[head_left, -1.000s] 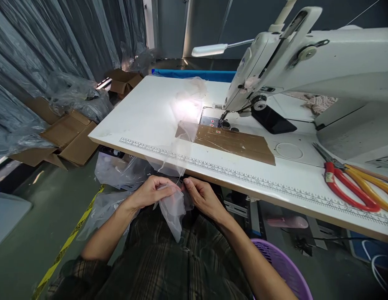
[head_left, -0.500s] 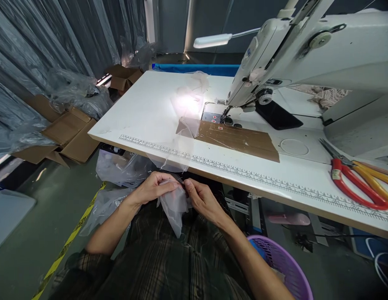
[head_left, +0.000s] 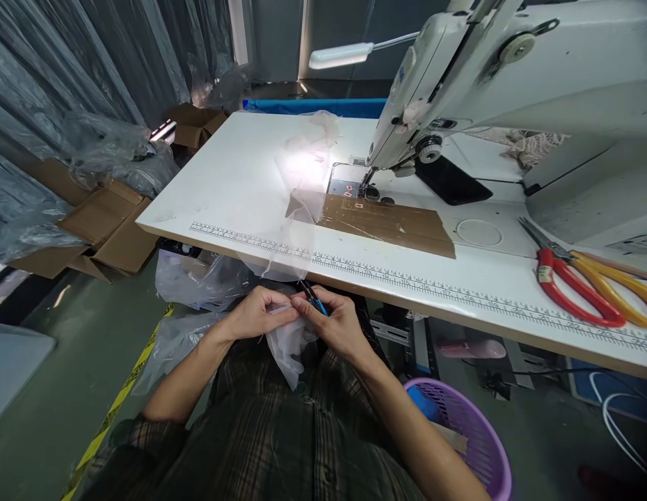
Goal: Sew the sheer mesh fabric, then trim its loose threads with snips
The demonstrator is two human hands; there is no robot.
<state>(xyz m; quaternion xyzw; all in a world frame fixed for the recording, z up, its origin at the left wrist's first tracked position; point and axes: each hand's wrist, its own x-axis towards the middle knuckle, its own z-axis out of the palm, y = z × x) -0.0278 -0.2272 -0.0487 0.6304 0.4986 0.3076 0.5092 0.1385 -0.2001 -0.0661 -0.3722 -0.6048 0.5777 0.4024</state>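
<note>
A sheer white fabric (head_left: 289, 348) hangs over my lap, with part of it running up over the table's front edge. My left hand (head_left: 258, 313) pinches its upper part between thumb and fingers. Right beside it, my right hand (head_left: 331, 320) is closed around small blue-and-black thread snips (head_left: 317, 300), their dark tips pointing up and left. The right thumb and fingertips meet the left hand's at the fabric. Much of the snips is hidden in the palm. More sheer fabric (head_left: 302, 163) lies on the table under the bright light.
Behind my hands stands a white sewing machine (head_left: 407, 90) on a white table (head_left: 209, 181) with a printed ruler along its edge. Brown cardboard (head_left: 391, 224) lies by the needle. Large scissors (head_left: 577, 285) rest at right. A purple basket (head_left: 483, 431) stands below; open cartons (head_left: 107, 216) are left.
The blue-and-black snips now show in my right hand, where they were not visible before. My hands stay close together at the fabric. The whole view has shifted slightly.
</note>
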